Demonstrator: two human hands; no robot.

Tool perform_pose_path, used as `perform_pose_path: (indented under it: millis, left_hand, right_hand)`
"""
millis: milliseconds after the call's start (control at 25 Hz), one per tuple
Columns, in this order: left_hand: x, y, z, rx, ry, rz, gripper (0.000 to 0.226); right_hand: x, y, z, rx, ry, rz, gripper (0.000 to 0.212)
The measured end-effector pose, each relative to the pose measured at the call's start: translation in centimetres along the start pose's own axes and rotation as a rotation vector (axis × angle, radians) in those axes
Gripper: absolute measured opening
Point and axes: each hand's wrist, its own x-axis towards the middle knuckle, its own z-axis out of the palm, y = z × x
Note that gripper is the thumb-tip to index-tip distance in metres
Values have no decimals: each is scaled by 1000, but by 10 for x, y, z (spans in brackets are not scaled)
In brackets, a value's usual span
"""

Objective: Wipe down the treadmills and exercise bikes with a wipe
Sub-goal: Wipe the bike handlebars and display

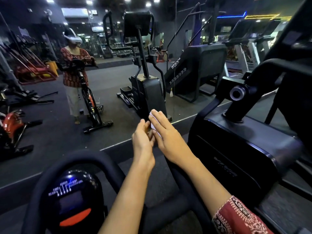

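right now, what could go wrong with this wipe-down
1. The wipe hangs in mid-air between the left hand and the right hand, and the grip on it is hidden. It could slip to the floor and pick up dirt.
2. The console is lit. A wet wipe might push moisture into it, so go lightly there.
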Motion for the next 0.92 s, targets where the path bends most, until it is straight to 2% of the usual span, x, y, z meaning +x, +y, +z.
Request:
perform_pose_path:
  millis: [160,320,400,480,520,640,680,800,920]
  left_hand:
    - [-25,-7,-5,211,-4,40,24]
    - [-44,-23,-12,486,-60,78,20]
    - [-57,-35,-21,658,-113,56,52]
    - [-71,-45,-30,779,-149,38,56]
    - [-77,-50,-34,858,-173,70,50]
    - [-92,-57,-46,1157,-234,227,46]
    - [-97,-58,-50,1235,-257,272,45]
    - [-112,-65,-60,1526,-306,446,36]
    - [-121,-71,-73,1650,-306,690,35]
  right_hand:
    - [-67,-7,-17,61,-57,-16,46]
    - [-127,-18,-43,199,-237,119,43]
    - [-149,-24,-56,244,-229,193,40]
    - [-157,-24,-73,214,-217,247,37]
    - [-152,-22,-81,190,-204,282,35]
    - [-115,-13,-86,219,11,366,35]
    - [-102,-15,-80,263,11,360,39]
    - [-96,-25,-46,271,-144,344,51]
    - [-132,-38,-49,218,-61,469,44]
